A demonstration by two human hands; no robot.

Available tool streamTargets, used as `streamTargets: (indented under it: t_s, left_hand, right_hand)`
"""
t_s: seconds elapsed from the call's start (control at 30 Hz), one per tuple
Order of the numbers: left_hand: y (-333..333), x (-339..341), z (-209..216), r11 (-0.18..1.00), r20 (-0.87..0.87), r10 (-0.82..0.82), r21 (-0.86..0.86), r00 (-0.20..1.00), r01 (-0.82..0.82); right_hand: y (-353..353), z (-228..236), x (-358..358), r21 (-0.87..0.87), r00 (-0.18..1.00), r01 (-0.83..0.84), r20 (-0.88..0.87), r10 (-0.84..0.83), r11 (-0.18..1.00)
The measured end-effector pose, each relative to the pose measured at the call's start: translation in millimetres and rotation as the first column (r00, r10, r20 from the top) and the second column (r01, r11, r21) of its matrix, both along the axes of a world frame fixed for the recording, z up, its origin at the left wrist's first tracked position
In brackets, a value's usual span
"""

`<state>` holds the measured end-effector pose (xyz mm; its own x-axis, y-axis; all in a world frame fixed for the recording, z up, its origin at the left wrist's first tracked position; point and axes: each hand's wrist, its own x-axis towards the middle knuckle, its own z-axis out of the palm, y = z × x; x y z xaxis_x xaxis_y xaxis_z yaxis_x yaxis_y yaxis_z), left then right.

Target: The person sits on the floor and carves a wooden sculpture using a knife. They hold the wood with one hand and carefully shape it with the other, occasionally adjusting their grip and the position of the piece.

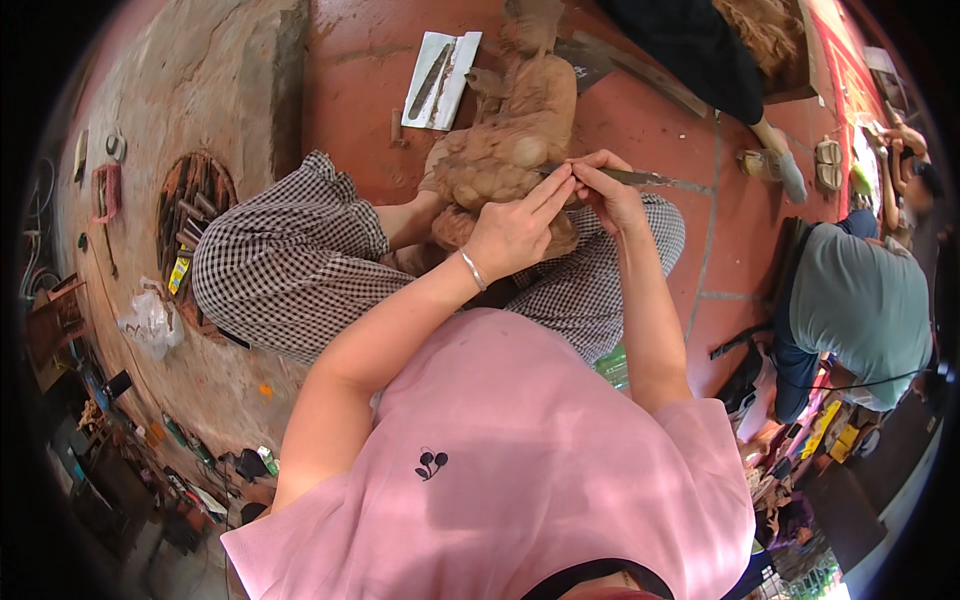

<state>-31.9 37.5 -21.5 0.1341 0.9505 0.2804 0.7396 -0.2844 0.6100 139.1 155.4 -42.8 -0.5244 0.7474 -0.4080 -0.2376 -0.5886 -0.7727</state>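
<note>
A brown carved figure (525, 115), apparently wood and rounded in shape, lies between my crossed legs, its far end blurred. My right hand (612, 195) is closed round a thin, dark carving tool (640, 178), whose narrow tip lies over the figure. From the left, my left hand (512, 232) reaches across the figure. Its index and middle fingers are pressed together against the tool, meeting the right fingertips; its thumb is hidden. Beyond the figure, a white sheet (461, 70) on the floor carries a dark flat blade (428, 82).
A round basket (228, 178) of several chisel-like tools stands by my left knee, near a clear plastic bag (153, 322). A long wooden strip (655, 82) lies on the red tiled floor (350, 100). A person in a grey-green shirt (862, 300) bends at the right.
</note>
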Motion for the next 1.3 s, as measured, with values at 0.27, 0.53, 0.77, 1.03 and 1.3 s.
streamTargets:
  t_s: [0.27, 0.53, 0.77, 1.03, 1.3]
  left_hand:
    - [-3, -4, -7, 0.992, 0.120, 0.020, 0.121, 0.993, -0.035]
    - [-2, -3, 0, 0.989, 0.270, 0.080, 0.096, 0.960, -0.109]
    - [-2, -5, -7, 0.987, 0.271, 0.071, 0.122, 0.960, -0.108]
    - [-3, -5, -1, 0.995, 0.298, 0.039, 0.071, 0.954, -0.063]
    - [-5, -4, -11, 0.997, 0.199, -0.049, 0.074, 0.979, 0.035]
  right_hand:
    - [-36, -7, -10, 0.215, 0.987, 0.160, -0.005, -0.163, 0.963]
    - [-36, 13, -23, 0.405, 0.971, 0.175, 0.078, -0.224, 0.898]
    - [-47, 20, -20, 0.591, 0.939, 0.046, 0.249, -0.236, 0.806]
    - [-47, 21, -16, 0.369, 0.956, 0.163, 0.169, -0.239, 0.915]
    - [-22, 37, -28, 0.243, 0.942, 0.086, 0.295, -0.158, 0.966]
